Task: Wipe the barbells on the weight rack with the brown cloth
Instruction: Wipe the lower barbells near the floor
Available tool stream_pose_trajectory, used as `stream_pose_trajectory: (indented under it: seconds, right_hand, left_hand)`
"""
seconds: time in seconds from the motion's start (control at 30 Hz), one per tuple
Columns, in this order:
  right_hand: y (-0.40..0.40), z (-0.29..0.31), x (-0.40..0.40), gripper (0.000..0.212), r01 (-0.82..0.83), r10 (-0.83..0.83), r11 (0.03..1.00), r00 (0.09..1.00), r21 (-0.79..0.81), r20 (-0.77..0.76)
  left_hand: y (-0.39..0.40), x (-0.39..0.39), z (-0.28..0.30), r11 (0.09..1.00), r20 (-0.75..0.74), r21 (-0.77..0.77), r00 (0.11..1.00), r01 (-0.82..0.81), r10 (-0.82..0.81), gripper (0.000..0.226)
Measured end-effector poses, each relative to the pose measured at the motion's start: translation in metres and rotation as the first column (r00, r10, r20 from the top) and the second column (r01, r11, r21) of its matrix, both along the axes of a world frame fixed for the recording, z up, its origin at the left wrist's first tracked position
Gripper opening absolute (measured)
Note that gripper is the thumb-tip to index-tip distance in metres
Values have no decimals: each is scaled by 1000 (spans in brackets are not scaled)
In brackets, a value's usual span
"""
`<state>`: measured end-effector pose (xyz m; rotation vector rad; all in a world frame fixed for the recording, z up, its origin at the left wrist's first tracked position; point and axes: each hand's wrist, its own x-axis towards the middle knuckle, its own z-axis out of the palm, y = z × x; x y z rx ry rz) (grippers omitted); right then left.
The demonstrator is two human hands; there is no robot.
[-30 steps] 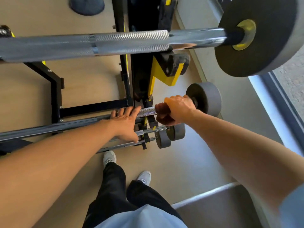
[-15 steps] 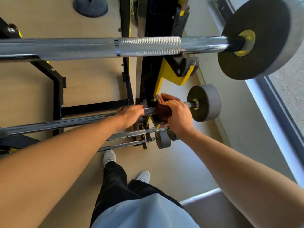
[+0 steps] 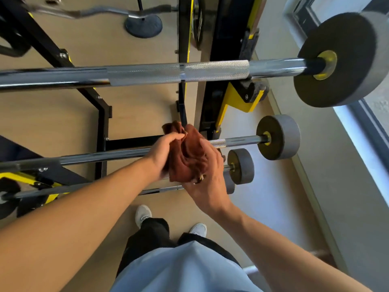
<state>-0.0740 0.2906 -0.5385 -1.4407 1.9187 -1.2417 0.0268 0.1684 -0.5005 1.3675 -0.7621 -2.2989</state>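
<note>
The brown cloth point(image 3: 186, 153) is bunched up between both of my hands, lifted just above the second barbell point(image 3: 237, 141). My left hand point(image 3: 163, 153) grips the cloth's left side with the thumb on top. My right hand point(image 3: 207, 175) holds its right side and underside, fingers curled round it. The top barbell point(image 3: 176, 73) with its knurled chrome shaft and large grey plate point(image 3: 341, 60) lies across the black and yellow rack point(image 3: 235, 100). Two lower barbells with small grey plates point(image 3: 242, 166) sit beneath my hands, partly hidden.
A curl bar point(image 3: 88, 12) and a round black base point(image 3: 144, 25) lie beyond the rack. A window frame point(image 3: 366, 127) runs along the right. My feet in white shoes point(image 3: 143, 214) stand on the floor close to the rack.
Both hands have come off the second barbell. The cloth, earlier wrapped on the shaft under my right hand, is now held between both hands above it. The camera has tilted up.
</note>
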Motion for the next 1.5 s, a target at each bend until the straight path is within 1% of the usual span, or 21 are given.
stream_pose_trajectory:
  seconds: [0.07,0.13,0.27,0.37,0.43,0.5,0.53,0.6,0.67,0.77,0.87,0.9,0.93,1.0,1.07,1.1,1.17,1.2,1.27,1.4,1.5]
  right_hand:
    - [3,2,7,107,3,-30,992,977,126,213]
    - [2,1,8,99,-107,32,972,943,211,331]
    - [-11,-5,16,51,-148,66,908,974,391,215]
    - [-23,-10,34,21,-166,78,895,972,414,220]
    - [-26,-14,55,18,-140,6,893,954,427,300]
    - [-29,-21,76,29,-46,-118,892,937,449,329]
    - [-31,-23,85,35,1,-175,882,929,472,325]
    - [-36,-25,98,38,72,-242,859,930,507,277]
    - [-41,-20,104,29,146,-309,837,921,527,236]
    - [-52,-11,101,27,271,-390,812,911,516,134]
    - [-67,-5,81,23,399,-430,716,898,573,-87]
    - [-70,-4,74,22,430,-427,674,890,601,-158]
    - [-70,-5,70,28,471,-407,654,879,592,-250]
    - [-71,-7,68,44,511,-305,718,841,472,-446]
    - [-78,-9,75,63,354,-93,843,837,404,-540]
    - [-85,-14,77,76,254,38,868,824,427,-566]
    - [-106,-27,80,94,117,283,833,749,540,-599]
    - [-117,-35,80,95,75,373,797,718,599,-587]
    - [-135,-48,79,78,62,445,748,692,660,-569]
    - [-137,-57,60,42,47,403,832,633,553,-661]
    - [-121,-54,17,37,108,360,845,612,525,-705]
  left_hand:
    - [-7,11,1,999,4,-42,1000,-22,22,38]
    - [-16,23,1,999,-23,-25,999,27,-28,46]
    - [-35,52,0,967,38,15,966,255,-256,49]
    - [-46,78,-1,938,122,-2,931,346,-343,46]
    - [-54,90,-3,953,191,-70,941,296,-279,43]
    - [-64,99,-4,938,348,-237,923,255,-163,25]
    - [-70,103,-5,901,433,-328,893,285,-124,18]
    - [-79,111,-5,819,544,-420,831,392,-119,26]
    - [-85,114,-4,806,532,-409,829,429,-171,34]
    - [-102,106,-5,818,471,-425,866,388,-167,26]
    - [-124,89,-4,804,447,-399,859,442,-250,49]
    - [-128,86,-7,767,494,-374,812,522,-312,53]
    - [-129,85,-8,688,594,-343,715,640,-369,61]
    - [-122,92,-15,478,770,-191,433,857,-469,81]
    - [-108,101,-25,299,815,-19,188,954,-548,86]
    - [-99,105,-31,212,838,44,80,976,-539,84]
    - [-84,115,-49,43,901,140,-109,989,-420,93]
    - [-79,118,-53,-10,918,177,-169,984,-358,100]
    - [-77,121,-62,-49,925,210,-214,977,-314,106]
    - [-84,113,-65,-60,886,269,-271,961,-376,123]
    - [-88,109,-68,-76,862,299,-303,951,-406,131]
